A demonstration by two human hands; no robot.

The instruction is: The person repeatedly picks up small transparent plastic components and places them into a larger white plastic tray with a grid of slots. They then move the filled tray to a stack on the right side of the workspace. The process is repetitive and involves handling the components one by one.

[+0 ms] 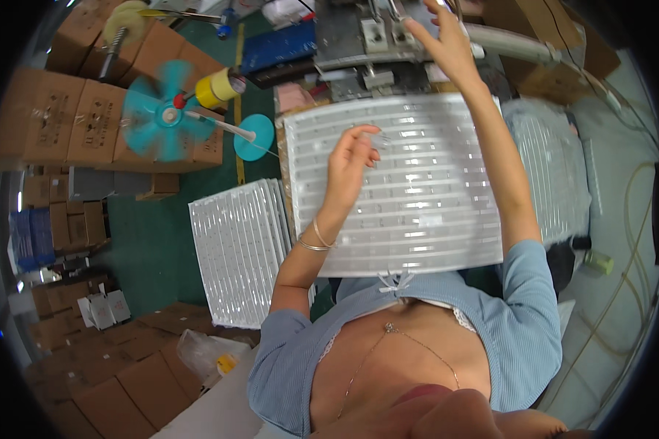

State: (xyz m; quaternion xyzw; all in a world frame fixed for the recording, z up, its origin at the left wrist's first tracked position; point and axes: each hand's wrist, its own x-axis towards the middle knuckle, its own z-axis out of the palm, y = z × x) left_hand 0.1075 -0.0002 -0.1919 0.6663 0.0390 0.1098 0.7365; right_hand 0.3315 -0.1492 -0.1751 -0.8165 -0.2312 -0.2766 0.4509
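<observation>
A wide white tray [417,252] with shiny parallel ribs lies in front of me, with small marks along its rows. Above its left half is my left hand [350,162], fingers curled in toward the thumb. Tiny thin bits show by those fingertips, too small to name. My right hand [450,47] reaches past the tray's far edge to a metal machine fixture [377,35] with clamp-like blocks. Its thumb and fingers are spread apart beside the fixture, and some fingertips are cut off by the picture's top edge.
Stacked ribbed white trays [234,252] lean at the left; a plastic-wrapped stack [553,175] stands right. A teal fan [170,115], yellow tape roll [216,88] and blue bin [280,45] sit far left. Cardboard boxes [88,121] line the left side. A pale hose [516,40] runs far right.
</observation>
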